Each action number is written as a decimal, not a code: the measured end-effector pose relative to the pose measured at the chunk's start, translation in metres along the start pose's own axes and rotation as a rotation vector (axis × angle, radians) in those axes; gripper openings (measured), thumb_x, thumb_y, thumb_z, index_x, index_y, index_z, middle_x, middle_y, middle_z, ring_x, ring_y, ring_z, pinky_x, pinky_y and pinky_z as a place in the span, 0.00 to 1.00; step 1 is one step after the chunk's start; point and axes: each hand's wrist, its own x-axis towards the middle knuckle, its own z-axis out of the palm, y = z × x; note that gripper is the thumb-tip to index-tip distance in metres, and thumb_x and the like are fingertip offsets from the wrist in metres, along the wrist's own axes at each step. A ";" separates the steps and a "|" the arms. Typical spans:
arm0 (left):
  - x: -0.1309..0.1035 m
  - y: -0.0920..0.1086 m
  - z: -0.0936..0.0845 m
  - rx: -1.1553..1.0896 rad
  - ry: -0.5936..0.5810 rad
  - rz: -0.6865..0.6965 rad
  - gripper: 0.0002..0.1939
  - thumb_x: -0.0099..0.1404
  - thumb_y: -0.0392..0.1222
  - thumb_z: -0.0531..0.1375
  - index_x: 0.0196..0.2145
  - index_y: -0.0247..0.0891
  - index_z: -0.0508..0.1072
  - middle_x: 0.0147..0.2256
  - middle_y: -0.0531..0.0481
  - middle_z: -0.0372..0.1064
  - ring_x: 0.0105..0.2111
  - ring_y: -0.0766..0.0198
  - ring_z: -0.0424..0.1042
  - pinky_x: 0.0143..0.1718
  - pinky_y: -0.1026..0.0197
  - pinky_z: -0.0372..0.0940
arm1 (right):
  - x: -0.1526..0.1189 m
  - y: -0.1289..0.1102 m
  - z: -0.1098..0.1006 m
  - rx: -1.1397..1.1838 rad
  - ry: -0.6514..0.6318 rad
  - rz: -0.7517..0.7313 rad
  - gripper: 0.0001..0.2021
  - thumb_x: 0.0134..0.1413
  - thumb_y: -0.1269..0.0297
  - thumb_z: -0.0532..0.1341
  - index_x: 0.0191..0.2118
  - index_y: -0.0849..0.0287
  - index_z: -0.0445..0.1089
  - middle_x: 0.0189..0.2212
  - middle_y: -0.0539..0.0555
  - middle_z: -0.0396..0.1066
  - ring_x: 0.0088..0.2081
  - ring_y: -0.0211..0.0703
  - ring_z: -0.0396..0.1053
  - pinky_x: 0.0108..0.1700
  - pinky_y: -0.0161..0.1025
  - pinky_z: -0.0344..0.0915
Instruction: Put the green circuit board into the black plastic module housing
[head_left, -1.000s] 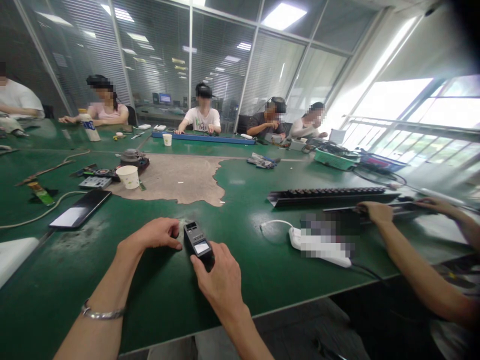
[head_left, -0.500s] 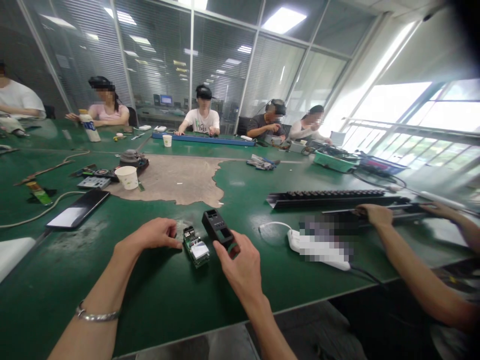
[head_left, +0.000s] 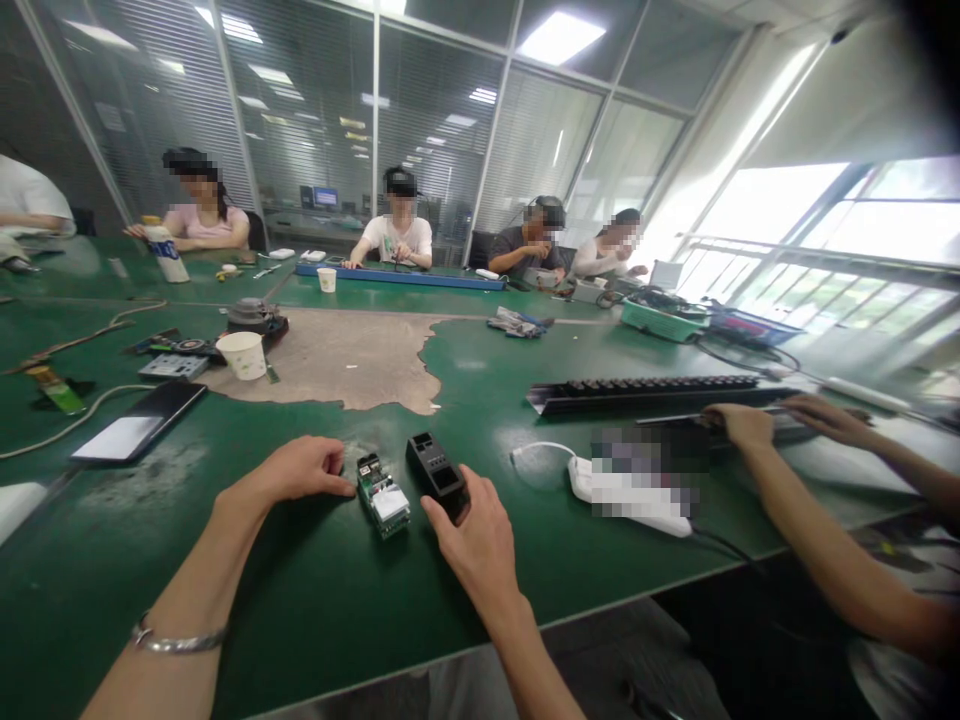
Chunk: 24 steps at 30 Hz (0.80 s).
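"So, how are the two hands held?"

"Both forearms reach in over the near edge of the tabletop (head_left: 315, 620). The left hand (head_left: 307, 468) bends inward at the wrist, fingers loosely curled, thumb pointing at the circuit board (head_left: 384, 502); it grips nothing. A silver bracelet (head_left: 180, 643) circles that wrist."

"And the right hand (head_left: 476, 525)?"

"Closed around the near end of the black casing (head_left: 435, 468), thumb on its left side, fingers on its right. The casing slants away toward the upper left."

"Where's the circuit board?"

"Lying on the tabletop between the left hand and the casing, just beside the left thumb. I can't tell whether they touch."

"Count things up for me."

"One casing, one circuit board. Two paper cups (head_left: 244, 356), one phone (head_left: 142, 425), one white power strip (head_left: 664, 520), and two baskets farther off: one green basket (head_left: 664, 320), one blue basket (head_left: 757, 332)."

"People?"

"Five people (head_left: 394, 240) along the far side, plus a co-worker's arm pair (head_left: 825, 540) at the right."
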 end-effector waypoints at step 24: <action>-0.005 0.006 -0.003 0.043 0.024 -0.029 0.21 0.50 0.61 0.65 0.30 0.41 0.70 0.29 0.52 0.72 0.29 0.61 0.68 0.26 0.63 0.52 | -0.010 -0.071 -0.004 0.166 -0.015 -0.118 0.11 0.54 0.58 0.64 0.41 0.57 0.72 0.35 0.54 0.72 0.37 0.46 0.70 0.38 0.38 0.64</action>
